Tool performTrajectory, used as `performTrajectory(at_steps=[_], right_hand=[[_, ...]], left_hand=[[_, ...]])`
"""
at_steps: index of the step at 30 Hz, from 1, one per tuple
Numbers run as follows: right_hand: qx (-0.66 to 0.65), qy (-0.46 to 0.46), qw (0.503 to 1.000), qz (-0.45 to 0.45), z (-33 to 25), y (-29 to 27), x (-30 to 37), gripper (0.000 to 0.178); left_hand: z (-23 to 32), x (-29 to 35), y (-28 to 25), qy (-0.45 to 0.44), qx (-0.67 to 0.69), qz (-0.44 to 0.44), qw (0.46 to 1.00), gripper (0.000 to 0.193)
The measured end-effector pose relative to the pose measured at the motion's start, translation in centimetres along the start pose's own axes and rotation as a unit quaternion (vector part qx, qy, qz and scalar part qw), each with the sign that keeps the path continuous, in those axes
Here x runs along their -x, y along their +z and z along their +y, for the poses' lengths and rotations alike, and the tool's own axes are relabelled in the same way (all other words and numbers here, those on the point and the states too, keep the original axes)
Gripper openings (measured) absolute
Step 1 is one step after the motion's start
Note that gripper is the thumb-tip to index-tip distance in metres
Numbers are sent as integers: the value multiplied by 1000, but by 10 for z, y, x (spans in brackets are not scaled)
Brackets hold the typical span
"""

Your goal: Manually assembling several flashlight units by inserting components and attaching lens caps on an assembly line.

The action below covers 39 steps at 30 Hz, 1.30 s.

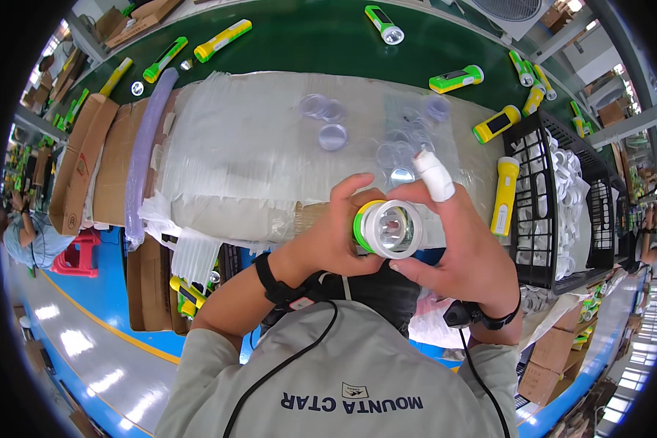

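A: Where does the view sit?
B: On the person's head, looking steeply down, close over the left hand (336, 237) and right hand (456, 244) near centre.
A: Its facing?
B: Toward the green bench (306, 44) at twelve o'clock; forearms enter from six. Edges bend at the fisheye rim. There is only this one view.

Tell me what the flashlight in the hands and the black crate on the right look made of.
Flashlight: glossy moulded plastic by the look, green body, white head ring, with a mirror-bright reflector inside, probably metallised. Black crate: matte lattice walls, likely rigid plastic.
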State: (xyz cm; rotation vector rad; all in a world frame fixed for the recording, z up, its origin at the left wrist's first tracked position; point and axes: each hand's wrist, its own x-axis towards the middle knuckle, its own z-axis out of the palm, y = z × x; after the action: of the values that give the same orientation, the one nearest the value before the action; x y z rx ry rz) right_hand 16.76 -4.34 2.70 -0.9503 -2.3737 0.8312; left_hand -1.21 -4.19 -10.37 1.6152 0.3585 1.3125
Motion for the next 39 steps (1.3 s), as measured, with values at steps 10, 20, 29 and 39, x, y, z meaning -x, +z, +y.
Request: performTrajectory(at_steps=[10, 20, 29, 39], right_hand=[[101, 2, 992, -74, -9, 3, -9, 91], [167, 25, 985, -41, -25, 7, -15, 61], [161, 34, 983, -81, -30, 8, -15, 71], [235, 49, 967, -90, -41, 5, -18, 73]], left_hand=[[28, -20, -25, 8, -163, -128, 978, 48], [38, -29, -30, 26, -235, -152, 960, 36], [35, -22, -30, 38, -257, -138, 956, 31], [35, -22, -31, 18, -219, -119, 968, 32]])
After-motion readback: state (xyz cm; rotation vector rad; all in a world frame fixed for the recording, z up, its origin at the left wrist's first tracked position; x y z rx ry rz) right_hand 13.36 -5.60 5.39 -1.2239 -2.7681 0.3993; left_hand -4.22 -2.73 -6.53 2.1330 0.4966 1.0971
